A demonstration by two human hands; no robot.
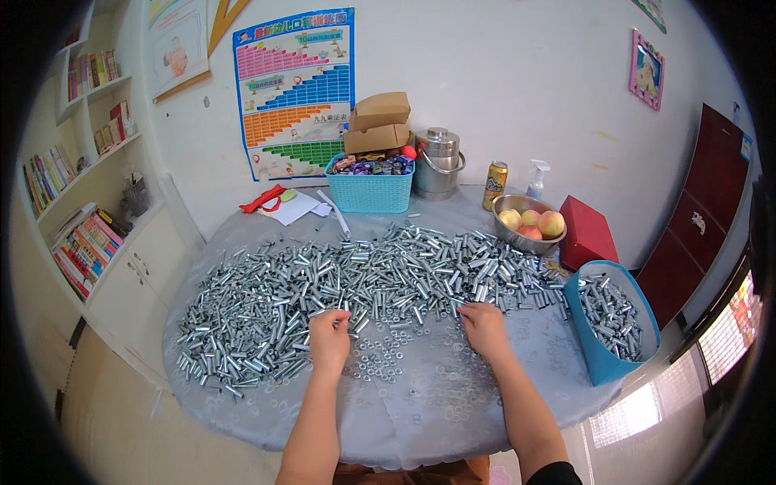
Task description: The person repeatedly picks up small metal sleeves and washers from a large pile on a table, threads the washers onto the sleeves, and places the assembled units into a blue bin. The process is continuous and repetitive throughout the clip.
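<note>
Fingertips of the left hand (330, 339) and right hand (483, 327) vanish among the metal sleeves (356, 279); whether either pinches 1 is too small to tell. Both elbows run off the lower edge.

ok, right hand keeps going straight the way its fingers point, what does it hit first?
Probably the pile of small metal tubes: the right hand points away from the person, fingertips already at the pile's near edge. Whether they touch a tube is unclear. Beyond lies more pile.

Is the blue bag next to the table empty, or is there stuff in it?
Not empty. The blue bag stands open at the table's right edge, with shiny metal tubes piled inside.
</note>
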